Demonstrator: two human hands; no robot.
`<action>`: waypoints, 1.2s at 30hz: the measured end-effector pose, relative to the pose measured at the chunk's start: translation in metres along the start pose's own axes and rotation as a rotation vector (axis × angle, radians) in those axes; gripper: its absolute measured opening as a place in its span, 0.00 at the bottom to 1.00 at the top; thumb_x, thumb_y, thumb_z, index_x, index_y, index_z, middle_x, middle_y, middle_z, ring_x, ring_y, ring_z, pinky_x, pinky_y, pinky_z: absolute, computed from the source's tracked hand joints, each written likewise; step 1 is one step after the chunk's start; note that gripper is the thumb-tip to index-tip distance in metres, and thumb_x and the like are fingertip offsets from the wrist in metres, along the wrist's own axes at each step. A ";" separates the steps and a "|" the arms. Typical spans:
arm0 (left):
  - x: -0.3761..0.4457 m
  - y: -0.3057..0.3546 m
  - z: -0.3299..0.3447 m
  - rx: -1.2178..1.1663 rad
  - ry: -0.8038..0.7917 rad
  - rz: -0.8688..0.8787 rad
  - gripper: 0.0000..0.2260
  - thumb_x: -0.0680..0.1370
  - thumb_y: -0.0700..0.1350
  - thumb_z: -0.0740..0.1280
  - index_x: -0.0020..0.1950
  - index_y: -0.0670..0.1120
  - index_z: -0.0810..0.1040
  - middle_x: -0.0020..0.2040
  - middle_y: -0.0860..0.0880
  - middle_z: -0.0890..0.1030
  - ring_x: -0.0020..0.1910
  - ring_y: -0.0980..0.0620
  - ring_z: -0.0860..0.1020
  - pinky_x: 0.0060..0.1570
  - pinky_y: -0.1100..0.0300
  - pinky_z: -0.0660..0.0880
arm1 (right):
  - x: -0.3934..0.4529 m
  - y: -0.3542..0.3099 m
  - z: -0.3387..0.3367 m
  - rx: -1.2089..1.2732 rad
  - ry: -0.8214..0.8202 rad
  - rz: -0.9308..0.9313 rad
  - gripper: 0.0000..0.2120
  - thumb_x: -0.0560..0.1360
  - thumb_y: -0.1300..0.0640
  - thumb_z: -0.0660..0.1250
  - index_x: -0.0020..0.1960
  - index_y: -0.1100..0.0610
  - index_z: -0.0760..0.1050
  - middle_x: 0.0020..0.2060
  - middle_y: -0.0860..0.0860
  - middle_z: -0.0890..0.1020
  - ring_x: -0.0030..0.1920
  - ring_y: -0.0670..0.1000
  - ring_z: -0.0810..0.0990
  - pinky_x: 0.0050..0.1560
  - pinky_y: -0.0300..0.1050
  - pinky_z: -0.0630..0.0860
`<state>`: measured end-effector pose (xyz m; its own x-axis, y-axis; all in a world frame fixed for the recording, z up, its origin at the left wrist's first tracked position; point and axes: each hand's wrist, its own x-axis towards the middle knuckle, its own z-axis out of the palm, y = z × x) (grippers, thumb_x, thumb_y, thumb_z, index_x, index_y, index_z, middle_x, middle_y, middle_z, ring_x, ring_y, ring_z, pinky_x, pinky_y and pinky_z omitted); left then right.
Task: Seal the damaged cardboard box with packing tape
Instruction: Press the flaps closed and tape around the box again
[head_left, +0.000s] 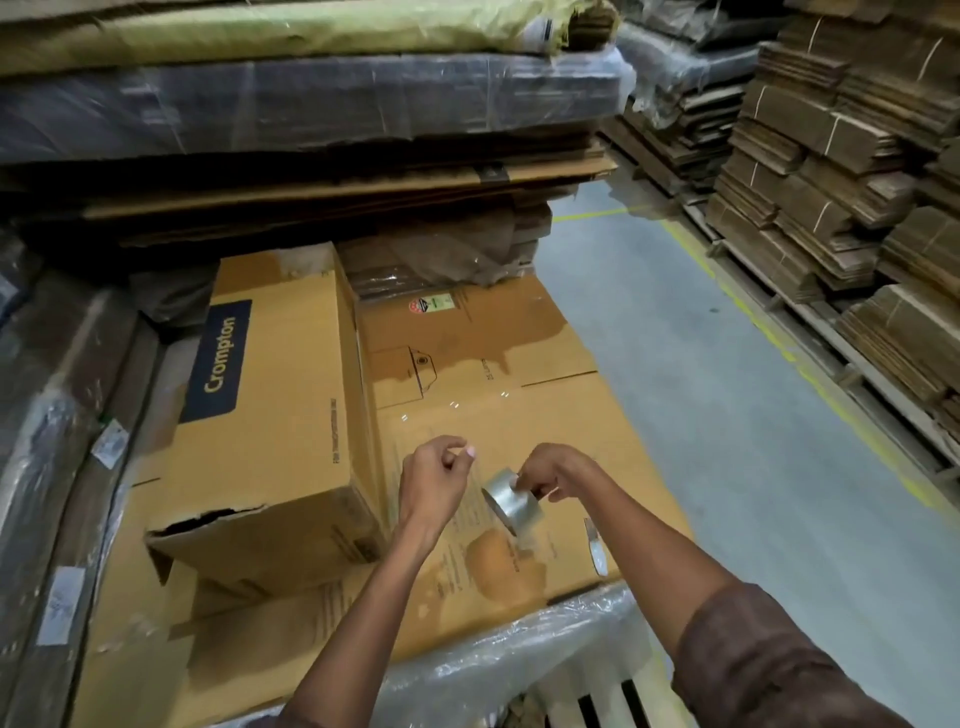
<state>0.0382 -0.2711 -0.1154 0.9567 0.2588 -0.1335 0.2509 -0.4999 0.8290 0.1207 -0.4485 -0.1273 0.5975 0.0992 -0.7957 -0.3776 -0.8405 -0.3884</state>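
Cardboard box (270, 410) lies on flat cardboard sheet (519, 415), near corner torn, walls stiff but crushable. Right hand (550, 470) pinches tape roll (511, 501); left hand (434, 475) pinches thin tape end. Judgement: tape light, clingy; brace box beside tear.

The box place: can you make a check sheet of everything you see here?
Surface: flattened cardboard sheet on a plastic-wrapped stack.
Job's things: Crompton box lies on the sheet, its near corner torn open; clear tape roll.
Clutter: second tape roll near the sheet's edge.
Grippers: right hand grips the tape roll; left hand pinches what looks like the tape's pulled end.
Cables: nothing seen.
Surroundings: stacks of flat cartons, grey floor with yellow lines.
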 end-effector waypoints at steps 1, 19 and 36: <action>0.001 0.012 -0.009 -0.035 0.022 0.021 0.14 0.80 0.51 0.69 0.62 0.46 0.83 0.42 0.51 0.83 0.45 0.50 0.83 0.47 0.55 0.79 | -0.013 -0.009 -0.008 0.064 -0.019 -0.045 0.07 0.78 0.57 0.72 0.49 0.60 0.78 0.39 0.54 0.78 0.42 0.52 0.76 0.47 0.45 0.74; -0.040 0.029 -0.215 -0.184 0.006 0.053 0.23 0.81 0.62 0.63 0.41 0.45 0.83 0.33 0.55 0.78 0.37 0.52 0.74 0.37 0.58 0.69 | -0.184 -0.169 0.058 0.290 0.193 -0.628 0.12 0.75 0.60 0.75 0.54 0.66 0.81 0.44 0.54 0.83 0.46 0.51 0.79 0.45 0.45 0.74; -0.087 -0.019 -0.271 0.371 0.448 0.403 0.15 0.81 0.41 0.68 0.67 0.41 0.80 0.68 0.43 0.79 0.69 0.45 0.76 0.68 0.47 0.73 | -0.193 -0.250 0.166 0.560 0.448 -0.633 0.05 0.72 0.60 0.78 0.42 0.57 0.81 0.44 0.55 0.85 0.50 0.55 0.83 0.48 0.49 0.78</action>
<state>-0.0898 -0.0601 0.0282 0.8526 0.2695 0.4478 -0.0002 -0.8566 0.5160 -0.0176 -0.1691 0.0459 0.9783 0.1378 -0.1547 -0.1052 -0.3127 -0.9440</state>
